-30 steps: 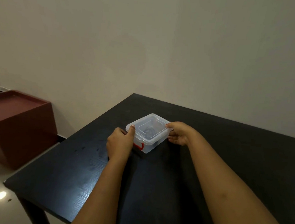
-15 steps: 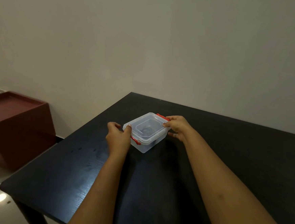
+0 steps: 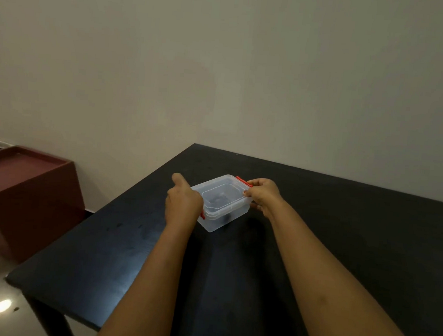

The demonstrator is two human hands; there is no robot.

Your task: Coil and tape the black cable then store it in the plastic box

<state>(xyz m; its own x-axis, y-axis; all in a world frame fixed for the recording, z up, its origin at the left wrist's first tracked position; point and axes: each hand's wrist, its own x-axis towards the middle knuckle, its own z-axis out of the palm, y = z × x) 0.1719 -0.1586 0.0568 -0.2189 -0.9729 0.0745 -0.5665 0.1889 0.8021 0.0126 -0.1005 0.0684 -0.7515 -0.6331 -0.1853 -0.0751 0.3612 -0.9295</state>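
A small clear plastic box with its lid on sits on the black table. Through the lid and wall a dark shape shows, the black cable. My left hand is curled against the box's left end, over a red latch, with one finger sticking up. On the box's right end my right hand pinches the other red latch.
A dark red box-like cabinet stands to the left of the table, lower down. The table's left edge runs diagonally close to the box. A plain wall is right behind the table. Glossy floor shows at lower left.
Both hands shifted from pressing the lid's ends to the red latches at each end. The view has tilted up slightly; the box stayed in place.
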